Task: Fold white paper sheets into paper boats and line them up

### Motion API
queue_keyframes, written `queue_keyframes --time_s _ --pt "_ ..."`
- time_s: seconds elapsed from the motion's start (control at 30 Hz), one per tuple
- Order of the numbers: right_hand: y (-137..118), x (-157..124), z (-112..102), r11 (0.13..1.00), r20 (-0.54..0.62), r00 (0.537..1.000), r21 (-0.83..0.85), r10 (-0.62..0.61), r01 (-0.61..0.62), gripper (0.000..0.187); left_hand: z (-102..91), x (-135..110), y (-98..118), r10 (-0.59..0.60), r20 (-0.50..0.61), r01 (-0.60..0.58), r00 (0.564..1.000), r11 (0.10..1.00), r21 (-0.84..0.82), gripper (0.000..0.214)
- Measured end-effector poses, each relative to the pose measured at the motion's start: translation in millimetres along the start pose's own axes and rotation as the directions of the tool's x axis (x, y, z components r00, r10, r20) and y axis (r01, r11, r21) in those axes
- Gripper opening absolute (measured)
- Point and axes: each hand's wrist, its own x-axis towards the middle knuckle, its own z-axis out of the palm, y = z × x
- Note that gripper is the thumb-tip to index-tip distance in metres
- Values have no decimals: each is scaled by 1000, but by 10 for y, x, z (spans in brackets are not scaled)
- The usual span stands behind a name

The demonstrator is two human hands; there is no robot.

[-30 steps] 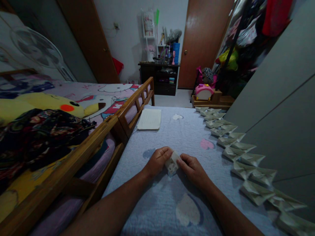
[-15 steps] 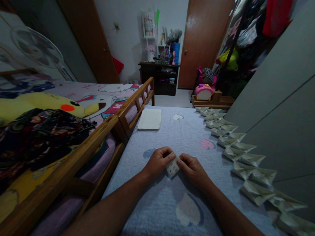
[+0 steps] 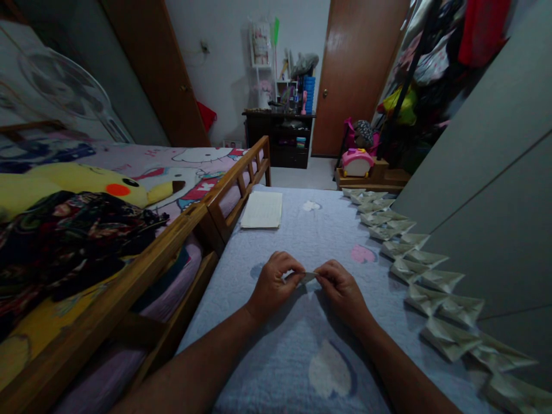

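Observation:
Between my two hands is a small folded piece of paper (image 3: 309, 276), seen nearly edge-on above the blue bedspread (image 3: 297, 356). My left hand (image 3: 278, 283) pinches its left end between thumb and fingers. The right end is gripped by my right hand (image 3: 340, 286), with thumb and fingertips pressed together. Most of the paper's faces are turned from view. To the right, folded paper boats (image 3: 446, 338) stand in a long double row along the bed's edge. Farther off lies a stack of pale paper sheets (image 3: 262, 210).
A wooden bed rail (image 3: 207, 211) runs along the left side. Beyond it, a yellow plush toy (image 3: 77, 179) and a dark patterned cloth (image 3: 73, 241) lie on another bed. A pale cabinet (image 3: 495, 201) borders the right. A dark low cabinet (image 3: 278, 138) stands at the back.
The paper has been tipped from showing its printed face to nearly edge-on. My left hand has turned with it, and both hands now pinch its opposite ends.

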Motion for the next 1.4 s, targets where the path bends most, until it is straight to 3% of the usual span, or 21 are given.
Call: queue_keyframes --time_s 0.1,0.2,0.43,0.7,0.83,1.0,1.23,1.4 --pt "-1 1 -26 999 -62 997 -12 -53 53 17 -3 -31 46 150 15 -151 989 982 114 11" --pt "7 4 -58 996 -82 993 -52 -83 79 20 10 -57 58 215 97 -231 972 953 198 13" --pt "132 25 -116 974 -27 994 -204 -104 96 25 38 -59 17 239 371 -367 897 871 326 26" --pt "207 -5 -117 952 10 994 -288 -107 106 37 184 -134 -1 235 532 -491 813 768 411 25" --pt "168 -28 -83 946 64 986 -277 -156 168 35 186 -167 -8 187 558 -470 809 776 420 24" --pt "93 -39 -47 916 205 971 -352 -128 195 23 101 -165 24 132 562 -373 817 864 339 13" --pt "68 -36 -39 868 250 962 -448 -109 215 21 64 -113 -35 6 394 -177 919 899 400 11" --pt "54 -44 -31 850 258 961 -479 -102 219 20 60 -93 -81 -71 364 -96 929 901 422 14"
